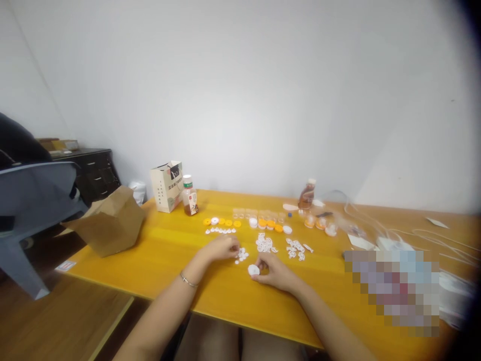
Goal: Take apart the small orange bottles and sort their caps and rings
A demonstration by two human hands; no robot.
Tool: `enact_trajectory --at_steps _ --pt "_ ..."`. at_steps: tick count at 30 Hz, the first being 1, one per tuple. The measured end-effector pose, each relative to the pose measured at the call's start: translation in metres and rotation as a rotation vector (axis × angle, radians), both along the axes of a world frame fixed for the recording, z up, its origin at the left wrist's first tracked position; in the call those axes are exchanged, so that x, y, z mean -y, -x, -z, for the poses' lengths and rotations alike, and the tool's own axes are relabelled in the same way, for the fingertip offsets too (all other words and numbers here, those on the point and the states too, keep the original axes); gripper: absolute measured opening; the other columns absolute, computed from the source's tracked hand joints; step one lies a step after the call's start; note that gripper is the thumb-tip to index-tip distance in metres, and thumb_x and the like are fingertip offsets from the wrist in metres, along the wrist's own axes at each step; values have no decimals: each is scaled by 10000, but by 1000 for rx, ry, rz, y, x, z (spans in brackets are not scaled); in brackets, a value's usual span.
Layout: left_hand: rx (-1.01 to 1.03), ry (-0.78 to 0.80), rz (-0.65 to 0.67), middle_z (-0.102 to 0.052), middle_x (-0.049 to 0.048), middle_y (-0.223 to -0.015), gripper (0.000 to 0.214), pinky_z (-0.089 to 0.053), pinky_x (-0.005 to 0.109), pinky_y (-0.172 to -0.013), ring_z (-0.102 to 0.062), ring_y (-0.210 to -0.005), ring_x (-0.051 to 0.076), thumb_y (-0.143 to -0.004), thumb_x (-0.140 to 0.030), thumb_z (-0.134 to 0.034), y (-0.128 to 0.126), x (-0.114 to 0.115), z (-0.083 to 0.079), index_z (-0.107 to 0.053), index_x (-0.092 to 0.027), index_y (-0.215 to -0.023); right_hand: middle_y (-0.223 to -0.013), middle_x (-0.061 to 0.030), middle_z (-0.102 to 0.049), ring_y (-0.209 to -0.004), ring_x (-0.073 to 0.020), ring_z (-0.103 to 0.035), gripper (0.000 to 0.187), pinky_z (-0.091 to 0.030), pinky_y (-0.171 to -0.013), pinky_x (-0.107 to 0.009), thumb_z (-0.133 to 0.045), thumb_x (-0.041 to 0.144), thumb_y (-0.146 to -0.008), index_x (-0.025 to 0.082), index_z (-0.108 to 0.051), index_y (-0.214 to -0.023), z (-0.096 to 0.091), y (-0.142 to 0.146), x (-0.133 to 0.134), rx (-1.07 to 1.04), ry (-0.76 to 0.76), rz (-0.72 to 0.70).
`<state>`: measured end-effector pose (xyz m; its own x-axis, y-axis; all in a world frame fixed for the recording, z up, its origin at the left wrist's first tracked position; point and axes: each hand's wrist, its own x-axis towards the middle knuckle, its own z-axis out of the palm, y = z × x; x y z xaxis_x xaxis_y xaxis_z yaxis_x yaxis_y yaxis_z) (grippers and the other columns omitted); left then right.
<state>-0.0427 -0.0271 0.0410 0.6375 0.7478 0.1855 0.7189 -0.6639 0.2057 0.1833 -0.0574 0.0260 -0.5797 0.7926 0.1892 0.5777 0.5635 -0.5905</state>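
My right hand (272, 273) grips a round white cap (253, 269) between thumb and fingers, just above the table. My left hand (224, 247) is closed, its fingertips pinched at the left edge of a small pile of white discs (242, 254); whatever they hold is too small to make out. Beyond my hands lie a heap of flat white plastic pieces (265, 243) and a second, looser group of white pieces (295, 246). Small white pegged parts (221, 230) form a row at the left, behind which runs a row of yellow and white caps (228, 222).
Clear cups (259, 214) and orange and white lidded containers (270, 224) line the back. A labelled bottle (190, 196) stands beside a paper gift bag (167, 186). A brown bag (108, 220) occupies the left edge. Another bottle (307, 194) and cables (439, 238) are on the right.
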Motion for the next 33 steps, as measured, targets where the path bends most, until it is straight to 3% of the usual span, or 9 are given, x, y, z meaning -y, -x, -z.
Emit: enact_trajectory --at_steps 10,21,33 --pt "35 -74 39 -591 30 -769 188 -365 212 -656 -521 -710 126 -841 -270 -464 -4 7 -5 -605 -153 -797 -751 -5 -564 -718 -163 -497 193 -400 -655 -273 -643 330 -657 201 -514 -720 3 -1 -1 -7 -14 -9" --pt "130 47 320 -611 21 -825 104 -395 185 -696 -555 -759 110 -820 -194 -506 -29 21 0 -604 -173 -847 -737 2 -552 -694 -157 -495 180 -396 -642 -272 -643 322 -651 200 -532 -724 1 0 -1 -8 -30 -4" --pt "121 80 326 -609 30 -828 92 -398 194 -694 -557 -757 119 -810 -198 -533 -33 19 3 -619 -168 -824 -735 5 -558 -698 -153 -486 189 -396 -651 -270 -646 336 -656 202 -528 -720 5 -1 -3 -10 -21 -14"
